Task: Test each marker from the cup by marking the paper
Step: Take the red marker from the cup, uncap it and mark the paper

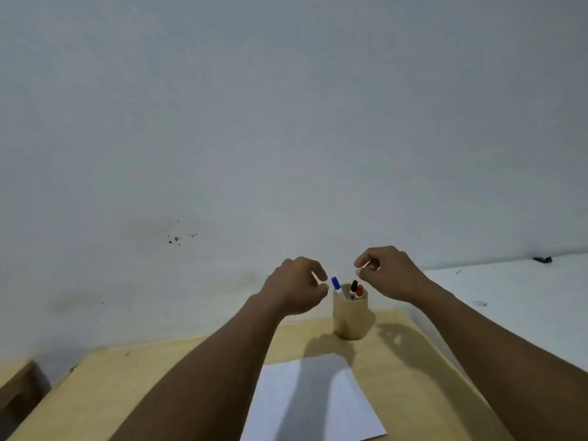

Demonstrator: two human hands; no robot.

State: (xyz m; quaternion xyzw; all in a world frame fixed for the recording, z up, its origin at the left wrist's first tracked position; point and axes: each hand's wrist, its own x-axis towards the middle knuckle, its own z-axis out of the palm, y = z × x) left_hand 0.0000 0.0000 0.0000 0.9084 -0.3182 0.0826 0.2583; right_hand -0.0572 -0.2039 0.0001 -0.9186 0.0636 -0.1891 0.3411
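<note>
A pale wooden table stood against a plain grey-white wall, which bore a few dark specks and faint yellowish stains. To the right lay a white surface with a small dark object near its far edge.

The near edge of the paper ran off the bottom of the frame, and part of it lay behind the left forearm. The cup hid the lower barrels of the blue-capped marker, the black-capped marker and the red-capped marker. Both hands were curled; the left hand and right hand each pinched something pale, too small to tell.
</note>
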